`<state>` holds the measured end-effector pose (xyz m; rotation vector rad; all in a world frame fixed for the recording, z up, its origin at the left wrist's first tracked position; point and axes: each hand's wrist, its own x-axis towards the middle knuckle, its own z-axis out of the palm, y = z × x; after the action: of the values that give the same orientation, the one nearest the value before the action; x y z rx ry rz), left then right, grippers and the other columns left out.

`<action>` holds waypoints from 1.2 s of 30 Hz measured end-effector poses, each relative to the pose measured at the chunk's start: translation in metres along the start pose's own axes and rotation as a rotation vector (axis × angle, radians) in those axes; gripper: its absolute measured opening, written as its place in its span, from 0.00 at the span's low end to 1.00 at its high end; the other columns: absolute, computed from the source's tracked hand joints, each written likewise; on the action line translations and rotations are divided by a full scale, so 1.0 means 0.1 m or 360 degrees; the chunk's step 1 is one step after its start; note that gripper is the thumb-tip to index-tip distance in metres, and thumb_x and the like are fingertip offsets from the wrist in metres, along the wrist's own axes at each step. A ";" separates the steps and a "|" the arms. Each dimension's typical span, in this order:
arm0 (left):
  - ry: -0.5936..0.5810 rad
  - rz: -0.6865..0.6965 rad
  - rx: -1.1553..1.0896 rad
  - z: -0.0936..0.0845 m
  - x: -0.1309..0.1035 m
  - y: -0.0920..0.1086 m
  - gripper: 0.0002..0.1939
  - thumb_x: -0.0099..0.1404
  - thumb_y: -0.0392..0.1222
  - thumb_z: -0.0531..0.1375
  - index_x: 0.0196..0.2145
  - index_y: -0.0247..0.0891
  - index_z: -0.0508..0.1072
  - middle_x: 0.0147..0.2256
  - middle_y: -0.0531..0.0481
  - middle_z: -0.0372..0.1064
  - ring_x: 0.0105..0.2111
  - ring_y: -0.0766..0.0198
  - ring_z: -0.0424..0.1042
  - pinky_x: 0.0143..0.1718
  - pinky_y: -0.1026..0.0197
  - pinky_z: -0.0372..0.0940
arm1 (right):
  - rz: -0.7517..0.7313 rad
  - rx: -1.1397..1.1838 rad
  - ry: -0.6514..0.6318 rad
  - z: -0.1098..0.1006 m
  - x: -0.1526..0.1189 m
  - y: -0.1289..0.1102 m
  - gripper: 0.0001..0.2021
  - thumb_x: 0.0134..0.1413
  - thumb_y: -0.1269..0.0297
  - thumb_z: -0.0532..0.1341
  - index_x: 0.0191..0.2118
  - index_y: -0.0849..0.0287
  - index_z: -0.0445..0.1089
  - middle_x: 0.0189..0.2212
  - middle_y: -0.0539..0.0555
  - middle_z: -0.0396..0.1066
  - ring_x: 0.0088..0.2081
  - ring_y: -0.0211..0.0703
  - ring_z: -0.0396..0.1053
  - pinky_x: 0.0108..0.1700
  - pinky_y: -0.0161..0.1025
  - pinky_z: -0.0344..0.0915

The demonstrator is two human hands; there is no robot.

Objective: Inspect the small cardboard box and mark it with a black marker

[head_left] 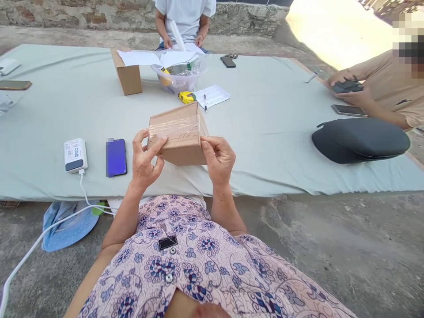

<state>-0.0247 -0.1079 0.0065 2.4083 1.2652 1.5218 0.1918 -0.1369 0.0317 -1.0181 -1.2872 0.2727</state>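
I hold the box up over the near edge of the table, its taped face tilted up toward me. The longer way of that face runs left to right, the far edge slanting away at the right; I can't tell the box's full depth. My left hand grips the left end, thumb flat on the tape. My right hand pinches the right edge, thumb against curled fingers.

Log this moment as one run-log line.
left hand: holds taped cardboard box, thumb on top | right hand: pinches its right edge | beyond: yellow tape measure | beside left hand: blue-screened phone
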 end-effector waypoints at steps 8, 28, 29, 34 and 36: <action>-0.0022 -0.0061 -0.0139 -0.07 0.03 0.12 0.29 0.65 0.59 0.62 0.59 0.44 0.68 0.61 0.38 0.61 0.63 0.44 0.63 0.65 0.38 0.60 | 0.0029 0.0025 -0.0204 0.04 -0.08 -0.11 0.09 0.61 0.53 0.64 0.41 0.51 0.78 0.37 0.51 0.81 0.37 0.40 0.77 0.39 0.38 0.74; 0.0126 -0.0293 -0.0222 -0.08 -0.02 0.33 0.40 0.52 0.78 0.62 0.48 0.43 0.62 0.55 0.38 0.62 0.60 0.46 0.63 0.60 0.40 0.63 | -0.0199 -0.0126 -0.0538 -0.03 -0.12 -0.42 0.08 0.64 0.57 0.63 0.35 0.52 0.76 0.27 0.47 0.75 0.25 0.33 0.66 0.30 0.35 0.68; 0.0114 -0.0280 -0.0213 -0.09 -0.02 0.35 0.41 0.52 0.77 0.63 0.48 0.43 0.62 0.55 0.38 0.61 0.60 0.45 0.63 0.60 0.40 0.63 | -0.0266 -0.0163 -0.0447 -0.04 -0.10 -0.41 0.06 0.63 0.56 0.64 0.37 0.51 0.76 0.29 0.48 0.75 0.28 0.35 0.68 0.33 0.37 0.71; 0.0036 -0.0193 -0.0185 -0.10 -0.03 0.45 0.44 0.48 0.75 0.68 0.51 0.44 0.61 0.60 0.36 0.60 0.63 0.43 0.62 0.62 0.38 0.61 | -0.0379 -0.0319 -0.0251 -0.09 -0.02 -0.35 0.39 0.48 0.40 0.70 0.64 0.44 0.61 0.61 0.58 0.66 0.65 0.60 0.63 0.63 0.64 0.65; -0.0015 -0.0160 -0.0188 -0.11 -0.04 0.47 0.44 0.48 0.74 0.68 0.52 0.43 0.61 0.62 0.35 0.59 0.65 0.41 0.60 0.64 0.37 0.59 | -0.0327 -0.0351 -0.0422 -0.11 -0.01 -0.34 0.47 0.46 0.39 0.71 0.69 0.43 0.53 0.68 0.59 0.59 0.70 0.63 0.56 0.68 0.68 0.60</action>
<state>-0.0052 -0.1457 0.0286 2.2423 1.2366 1.5108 0.1895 -0.1619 0.0572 -1.0488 -1.6792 0.1113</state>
